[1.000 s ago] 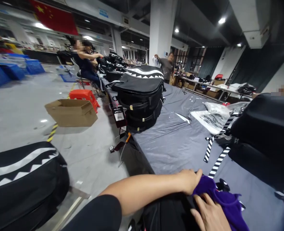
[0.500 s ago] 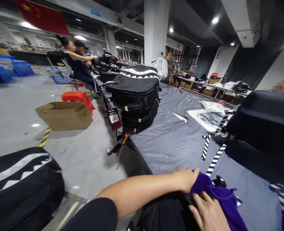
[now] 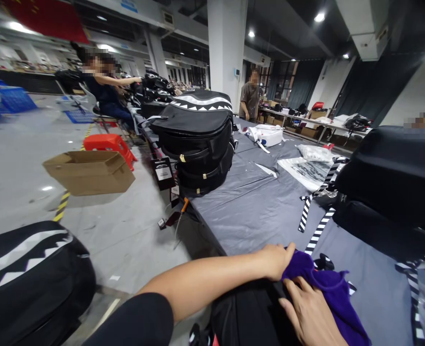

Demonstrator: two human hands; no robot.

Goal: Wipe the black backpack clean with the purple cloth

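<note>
A purple cloth (image 3: 338, 293) lies over a black bag (image 3: 248, 315) at the bottom centre, on the near edge of the grey-covered table. My left hand (image 3: 278, 261) reaches in from the left with its fingers closed on the cloth's upper left edge. Just below it, my right hand (image 3: 308, 307) rests on the cloth and the bag, thumb and fingers spread. Black-and-white striped straps (image 3: 320, 230) lie beyond the cloth.
Stacked black backpacks (image 3: 198, 139) stand on the table (image 3: 248, 211). More black bags (image 3: 393, 178) are at right, another backpack (image 3: 32, 269) at lower left. A cardboard box (image 3: 90, 175) and red stool (image 3: 107, 144) are on the floor. People are farther back.
The view has shifted slightly. The standing person's white item now lies on the far part of the table. My hands keep nearly the same place on the cloth.
</note>
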